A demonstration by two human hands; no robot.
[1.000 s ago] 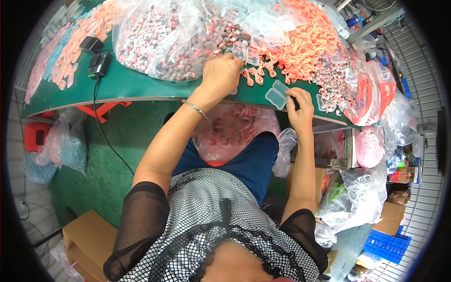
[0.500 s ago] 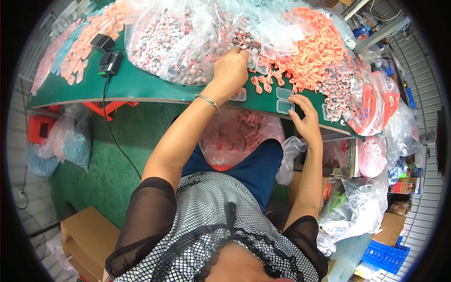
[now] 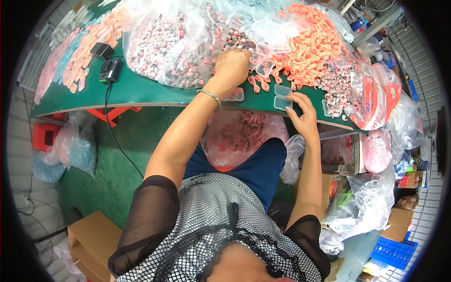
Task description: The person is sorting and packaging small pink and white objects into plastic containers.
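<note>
My left hand (image 3: pixel 232 66), a bangle on its wrist, is over the open mouth of a clear bag of small grey-and-pink plugs (image 3: pixel 162 56). Its fingers are curled downward, and the tips and anything in them are hidden. At the table's front edge my right hand (image 3: pixel 303 113) grips a small clear plastic box (image 3: pixel 282 102) by its right side, thumb and fingers on its edge. The box lies with its lid open. Between the hands lie a few coiled orange cords (image 3: pixel 262 83), and another small clear box (image 3: pixel 235 95) sits below my left wrist.
A big heap of orange cords (image 3: pixel 310 47) covers the back right of the green table (image 3: pixel 155 94). Beside it are loose plugs (image 3: pixel 334 89) and a red-and-white bag (image 3: pixel 376 101). A black adapter (image 3: pixel 110 70) with a cable stands at left. Under the table hangs a bag of pink pieces (image 3: pixel 244 136).
My left hand has shifted slightly down and stays at the bag's mouth. My right hand stays at the open box. The whole view has tilted a little.
</note>
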